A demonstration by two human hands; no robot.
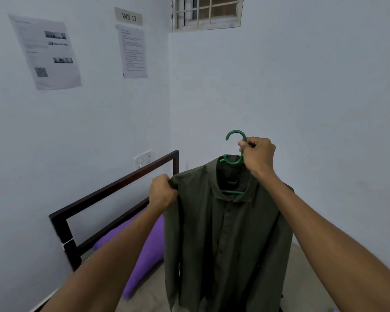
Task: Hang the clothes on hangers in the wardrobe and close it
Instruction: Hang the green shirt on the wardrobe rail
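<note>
A dark olive button-up shirt [225, 233] hangs in the air in front of me on a green plastic hanger [234, 134]. My right hand [258, 154] grips the hanger just below its hook, above the collar. My left hand [162, 192] pinches the shirt's left shoulder, where the fabric bunches in my fingers. The hanger's lower bar shows inside the open collar, under a black label. The shirt's lower part runs out of the bottom of the view. No wardrobe is in view.
A bed with a dark metal headboard [113, 190] stands in the corner below, with a purple pillow [149, 251] and a beige sheet [306, 282]. Printed sheets [46, 50] hang on the left wall. A barred window [208, 12] sits high up, a switch plate [142, 159] beside the headboard.
</note>
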